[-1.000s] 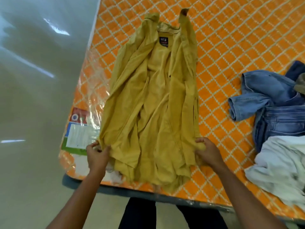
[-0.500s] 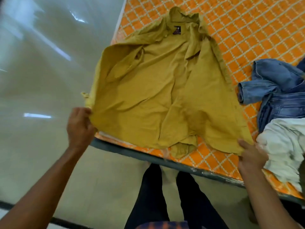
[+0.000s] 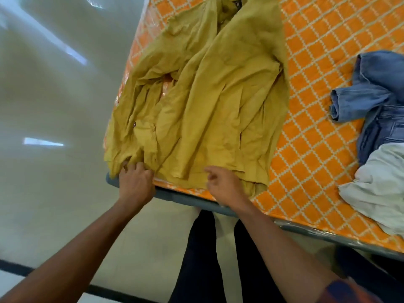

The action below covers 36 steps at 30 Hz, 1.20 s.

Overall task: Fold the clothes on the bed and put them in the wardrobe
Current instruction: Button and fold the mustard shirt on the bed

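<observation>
Shirt: the yellow shirt (image 3: 214,101) lies spread and rumpled on the bed (image 3: 328,40), collar toward 12 o'clock, hem at the near edge toward 6 o'clock, one side bunched in creases toward 9 o'clock
Left hand: the left hand (image 3: 136,182) has its fingers curled into the hem corner at about 7 o'clock of the shirt, gripping the cloth
Right hand: the right hand (image 3: 225,186) is over the hem at 6 o'clock, fingers loosely bent; blur hides whether it pinches cloth, so I cannot tell
Other clothes: jeans (image 3: 376,95) at 3 o'clock and a white garment (image 3: 380,186) at 4 o'clock, both apart from the shirt
Handling: likely light, soft and limp; it will sag and crease and won't keep a shape unless smoothed flat
Where to hold: hem corners and shoulder seams look best, pulling taut before each fold
Risk: the hem sits at the mattress edge, so slack cloth could slide off toward the floor
</observation>
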Available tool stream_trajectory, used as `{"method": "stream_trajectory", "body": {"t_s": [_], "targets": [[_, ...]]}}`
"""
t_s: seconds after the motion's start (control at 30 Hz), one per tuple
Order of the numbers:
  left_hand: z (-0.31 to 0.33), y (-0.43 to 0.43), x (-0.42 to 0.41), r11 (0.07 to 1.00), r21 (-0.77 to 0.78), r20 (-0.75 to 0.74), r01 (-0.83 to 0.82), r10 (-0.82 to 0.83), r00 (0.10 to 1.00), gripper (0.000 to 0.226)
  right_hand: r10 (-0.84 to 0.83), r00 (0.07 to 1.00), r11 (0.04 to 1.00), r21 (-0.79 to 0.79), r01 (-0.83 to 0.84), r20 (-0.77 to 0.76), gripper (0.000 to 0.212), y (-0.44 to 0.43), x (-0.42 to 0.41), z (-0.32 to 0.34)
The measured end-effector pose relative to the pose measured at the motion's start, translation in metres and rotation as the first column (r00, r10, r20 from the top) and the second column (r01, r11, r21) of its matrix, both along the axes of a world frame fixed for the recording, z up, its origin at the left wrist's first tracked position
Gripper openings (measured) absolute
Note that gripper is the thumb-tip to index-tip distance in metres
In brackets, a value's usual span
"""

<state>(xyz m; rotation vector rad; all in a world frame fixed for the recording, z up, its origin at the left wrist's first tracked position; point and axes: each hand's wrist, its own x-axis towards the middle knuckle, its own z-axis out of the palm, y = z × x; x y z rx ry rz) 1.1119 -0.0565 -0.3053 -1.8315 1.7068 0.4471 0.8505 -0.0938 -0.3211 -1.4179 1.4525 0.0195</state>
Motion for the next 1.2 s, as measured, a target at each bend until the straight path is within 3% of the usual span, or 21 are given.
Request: {"method": "stream_trajectory", "body": {"t_s": [0.07, 0.17, 0.27, 0.33, 0.4, 0.53, 0.6, 0.67, 0.7, 0.73, 0.77, 0.8, 0.83, 0.87, 0.9, 0.93, 1.0, 1.07, 1.13, 1.2], "targets": [[0.003, -0.013, -0.019, 0.982, -0.181, -0.103, 0.052, -0.071, 0.992, 0.026, -0.241, 0.965, 0.954, -0.207, 0.216, -0.102, 0.05, 0.003, -0.023, -0.008], [0.002, -0.037, -0.062, 0.976, -0.213, -0.29, 0.049, -0.111, 0.95, 0.059, -0.398, 0.907, 0.848, -0.434, 0.306, -0.139, 0.054, -0.002, -0.065, -0.024], [-0.021, -0.052, -0.098, 0.982, -0.161, -0.325, 0.099, -0.148, 0.934, 0.085, -0.312, 0.936, 0.933, -0.24, 0.27, -0.163, 0.072, -0.019, -0.085, -0.036], [-0.033, -0.059, -0.108, 0.976, -0.126, -0.267, 0.177, -0.205, 0.942, 0.091, -0.208, 0.964, 0.961, -0.217, 0.17, -0.164, 0.058, -0.023, -0.078, -0.04], [-0.039, -0.064, -0.113, 0.978, -0.069, -0.23, 0.196, -0.207, 0.951, 0.086, -0.187, 0.971, 0.939, -0.319, 0.132, -0.151, 0.039, -0.025, -0.069, -0.042], [-0.039, -0.077, -0.111, 0.951, -0.174, -0.236, 0.254, -0.29, 0.927, 0.053, -0.365, 0.915, 0.824, -0.516, 0.232, -0.171, 0.045, -0.026, -0.082, -0.029], [-0.032, -0.083, -0.117, 0.893, -0.318, -0.325, 0.318, -0.418, 0.848, 0.032, -0.407, 0.897, 0.709, -0.679, 0.188, -0.176, 0.047, -0.018, -0.11, -0.009], [-0.02, -0.081, -0.137, 0.809, -0.405, -0.347, 0.426, -0.567, 0.747, 0.032, -0.395, 0.893, 0.609, -0.79, 0.078, -0.216, 0.051, 0.007, -0.144, 0.013], [-0.011, -0.076, -0.151, 0.785, -0.393, -0.337, 0.479, -0.608, 0.719, 0.033, -0.374, 0.895, 0.614, -0.789, 0.04, -0.245, 0.055, 0.028, -0.158, 0.023], [-0.003, -0.068, -0.162, 0.788, -0.3, -0.33, 0.539, -0.615, 0.716, 0.031, -0.315, 0.911, 0.666, -0.746, 0.013, -0.265, 0.059, 0.052, -0.168, 0.03], [0.001, -0.058, -0.168, 0.807, -0.13, -0.302, 0.577, -0.586, 0.752, 0.028, -0.201, 0.945, 0.777, -0.629, -0.005, -0.256, 0.064, 0.075, -0.17, 0.036], [0.0, -0.046, -0.17, 0.82, 0.092, -0.257, 0.565, -0.529, 0.809, 0.024, -0.06, 0.978, 0.906, -0.421, -0.031, -0.199, 0.068, 0.092, -0.168, 0.042], [0.001, -0.035, -0.168, 0.814, 0.276, -0.196, 0.512, -0.473, 0.859, 0.022, 0.084, 0.992, 0.989, -0.113, -0.094, -0.093, 0.069, 0.104, -0.161, 0.046], [-0.001, -0.026, -0.163, 0.804, 0.386, -0.134, 0.451, -0.435, 0.89, 0.022, 0.217, 0.976, 0.963, 0.162, -0.217, 0.018, 0.07, 0.111, -0.152, 0.048], [-0.002, -0.02, -0.16, 0.779, 0.473, -0.079, 0.411, -0.428, 0.901, 0.024, 0.274, 0.958, 0.909, 0.303, -0.286, 0.081, 0.074, 0.109, -0.145, 0.046], [0.001, -0.018, -0.159, 0.748, 0.547, -0.036, 0.376, -0.427, 0.903, 0.031, 0.219, 0.971, 0.917, 0.319, -0.239, 0.099, 0.073, 0.105, -0.138, 0.041], [0.002, -0.029, -0.161, 0.674, 0.662, -0.046, 0.328, -0.4, 0.915, 0.046, -0.217, 0.976, 0.968, 0.135, 0.211, 0.033, 0.045, 0.082, -0.132, 0.027], [0.006, -0.054, -0.171, 0.643, 0.693, -0.124, 0.324, -0.337, 0.933, 0.056, -0.61, 0.791, 0.792, -0.064, 0.608, -0.047, 0.025, 0.044, -0.14, 0.003], [0.002, -0.086, -0.19, 0.771, 0.57, -0.301, 0.284, -0.126, 0.945, 0.066, -0.771, 0.624, 0.636, -0.107, 0.764, -0.124, 0.04, -0.002, -0.157, -0.017], [-0.009, -0.115, -0.213, 0.958, 0.262, -0.551, 0.116, 0.05, 0.833, 0.073, -0.761, 0.61, 0.634, -0.055, 0.771, -0.222, 0.056, -0.04, -0.165, -0.033]]}}
